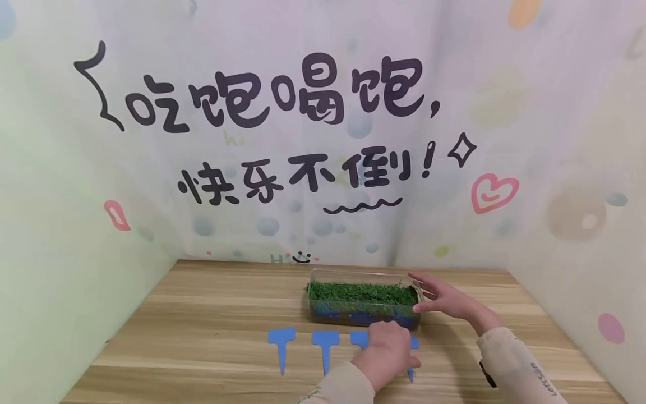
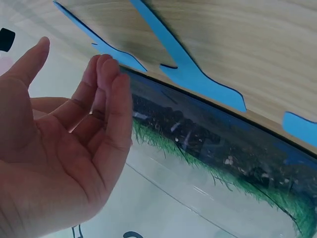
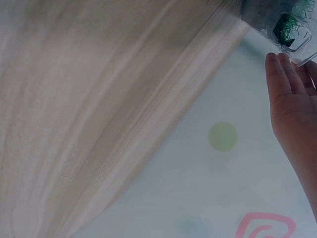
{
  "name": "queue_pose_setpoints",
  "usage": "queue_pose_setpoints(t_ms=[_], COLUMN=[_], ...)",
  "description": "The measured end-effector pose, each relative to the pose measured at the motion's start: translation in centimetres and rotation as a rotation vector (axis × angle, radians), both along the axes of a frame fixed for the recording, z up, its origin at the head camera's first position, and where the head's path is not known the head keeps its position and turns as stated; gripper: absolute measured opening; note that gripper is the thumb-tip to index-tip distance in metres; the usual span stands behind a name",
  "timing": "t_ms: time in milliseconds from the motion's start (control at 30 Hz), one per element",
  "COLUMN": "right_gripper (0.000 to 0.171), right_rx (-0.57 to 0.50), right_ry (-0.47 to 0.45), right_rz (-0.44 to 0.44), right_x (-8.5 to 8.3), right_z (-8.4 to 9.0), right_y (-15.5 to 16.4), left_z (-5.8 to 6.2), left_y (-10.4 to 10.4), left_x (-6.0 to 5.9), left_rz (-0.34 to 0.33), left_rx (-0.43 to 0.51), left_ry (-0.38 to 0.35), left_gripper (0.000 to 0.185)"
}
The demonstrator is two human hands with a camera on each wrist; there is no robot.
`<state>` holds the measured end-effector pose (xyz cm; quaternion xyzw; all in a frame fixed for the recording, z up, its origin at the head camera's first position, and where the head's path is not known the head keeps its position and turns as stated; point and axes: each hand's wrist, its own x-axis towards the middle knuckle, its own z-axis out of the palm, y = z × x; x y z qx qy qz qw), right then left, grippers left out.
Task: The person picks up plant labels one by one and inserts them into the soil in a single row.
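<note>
1. Two bare hands work at a wood-grain bench (image 1: 212, 320), where a clear plastic box (image 1: 343, 320) of green grass (image 1: 360, 293) stands upright, right of center and toward the back.
2. The right hand (image 1: 448, 297) is at the box's right end, its fingers nearly straight, thumb spread wide, grasping nothing; whether the fingertips touch the plastic is hard to tell.
3. The left hand (image 1: 387, 345) is just in front of the box, its fingers loosely bent, thumb well apart, with nothing in their hold.
4. Four blue tags (image 1: 325, 338), T-shaped, lie in a row before the box; the left hand partly hides the two rightmost.
5. Dark, speckled soil (image 2: 223, 148) shows through the box wall below the grass.
6. Behind, a pale backdrop (image 1: 161, 235) carries large dark lettering (image 1: 321, 115) and a pink heart (image 1: 489, 196).
</note>
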<state>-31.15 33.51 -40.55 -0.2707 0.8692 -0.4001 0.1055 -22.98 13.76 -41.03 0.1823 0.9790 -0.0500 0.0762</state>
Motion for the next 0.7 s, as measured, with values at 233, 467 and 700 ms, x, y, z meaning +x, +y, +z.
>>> queue_pose_setpoints(t_ms=[233, 467, 700], right_gripper=[0.087, 0.086, 0.087], right_rx=[-0.001, 0.0, 0.006], right_ry=[-0.006, -0.002, 0.006], right_rz=[-0.007, 0.001, 0.002], right_x=[-0.1, 0.0, -0.1], right_z=[0.1, 0.2, 0.3], right_y=[-0.1, 0.0, 0.0], left_z=[-0.7, -1.1, -1.1], left_y=[0.9, 1.4, 1.6], left_x=[-0.1, -0.1, 0.1], left_rz=[0.036, 0.035, 0.057], left_rx=[-0.037, -0.039, -0.016], left_ry=[-0.046, -0.014, 0.023], left_gripper=[0.057, 0.045, 0.01])
